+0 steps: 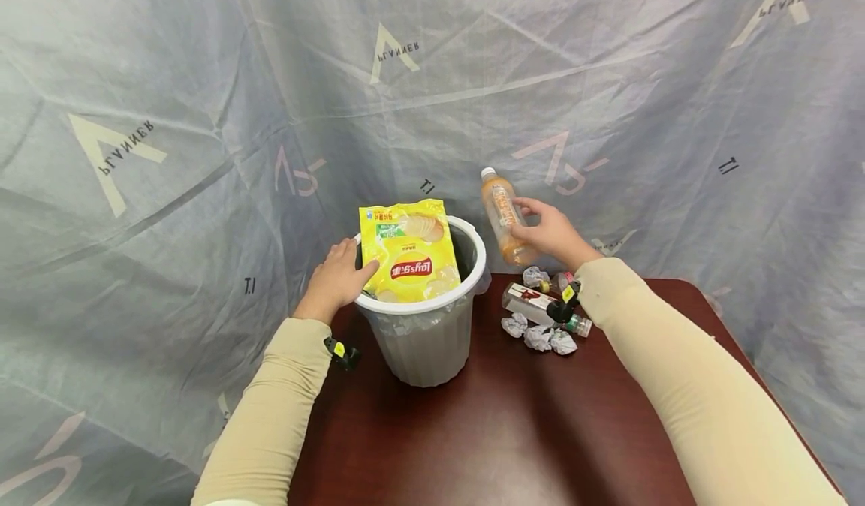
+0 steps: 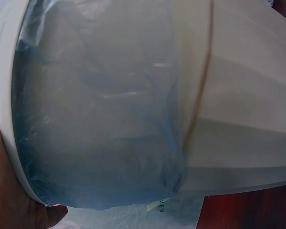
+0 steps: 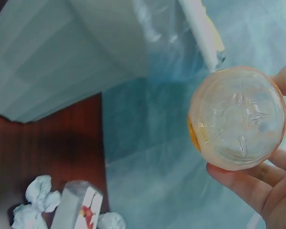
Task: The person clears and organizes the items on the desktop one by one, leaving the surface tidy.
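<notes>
Bottle (image 1: 497, 217), just right of centre, is gripped between thumb and fingers of the right hand (image 1: 556, 233); left hand (image 1: 336, 277), fingers extended, touches the bin (image 1: 427, 344), mid-frame.

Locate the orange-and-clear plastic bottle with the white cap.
In the head view, the bottle is right of centre, in the right hand, just right of the round grey plastic bin.

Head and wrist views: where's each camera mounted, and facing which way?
Head: on the head, facing forward and down at the bin; left grip, right grip and sleeves show.
Left wrist: on that wrist, facing the bin's side; left grip partly shows.
Right wrist: on that wrist, facing the bottle base-on; right grip shows.
Head and right wrist share the bottle.
</notes>
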`<state>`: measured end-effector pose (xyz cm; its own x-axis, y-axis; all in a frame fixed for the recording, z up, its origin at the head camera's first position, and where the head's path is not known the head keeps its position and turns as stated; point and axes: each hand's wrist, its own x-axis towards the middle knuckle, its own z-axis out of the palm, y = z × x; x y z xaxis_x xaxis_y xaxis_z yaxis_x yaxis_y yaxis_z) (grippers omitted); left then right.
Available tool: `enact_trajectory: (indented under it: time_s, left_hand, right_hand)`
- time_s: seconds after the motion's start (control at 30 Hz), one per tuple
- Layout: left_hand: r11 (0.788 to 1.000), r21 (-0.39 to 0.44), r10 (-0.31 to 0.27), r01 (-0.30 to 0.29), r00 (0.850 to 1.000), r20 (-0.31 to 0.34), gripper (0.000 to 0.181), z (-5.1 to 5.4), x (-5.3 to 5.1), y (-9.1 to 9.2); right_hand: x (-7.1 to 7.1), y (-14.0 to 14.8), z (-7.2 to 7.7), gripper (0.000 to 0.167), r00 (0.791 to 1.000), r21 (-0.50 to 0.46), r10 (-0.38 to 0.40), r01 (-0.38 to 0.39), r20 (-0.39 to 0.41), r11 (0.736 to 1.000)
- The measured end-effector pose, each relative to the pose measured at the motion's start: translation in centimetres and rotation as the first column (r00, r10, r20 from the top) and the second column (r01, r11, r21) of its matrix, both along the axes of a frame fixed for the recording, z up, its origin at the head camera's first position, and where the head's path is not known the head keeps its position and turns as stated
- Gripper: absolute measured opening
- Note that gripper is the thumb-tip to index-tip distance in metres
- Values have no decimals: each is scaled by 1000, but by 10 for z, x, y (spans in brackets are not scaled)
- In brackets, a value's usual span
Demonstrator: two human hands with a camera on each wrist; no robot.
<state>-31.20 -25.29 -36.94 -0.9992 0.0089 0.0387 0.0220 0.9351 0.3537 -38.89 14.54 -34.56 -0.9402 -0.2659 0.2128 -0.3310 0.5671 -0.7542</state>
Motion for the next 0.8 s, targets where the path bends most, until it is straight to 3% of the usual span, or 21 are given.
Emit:
enact_trajectory:
  time_s: [0.33,0.63,0.8]
  left_hand:
    - [1000,1,4,-4,1000,-6,87,0,0,1]
    - [1000,-7,6,-6,1000,-6,85,0,1,2]
    - [1000,2,9,-9,1000,-2,85,0,0,2]
  right_hand:
    - [9,-36,29,67,997,-34,68,-67,31,997]
    - [16,-71,35,69,988,-95,138,-132,68,987]
    - [19,-86,38,68,984,-32,167,-165,58,986]
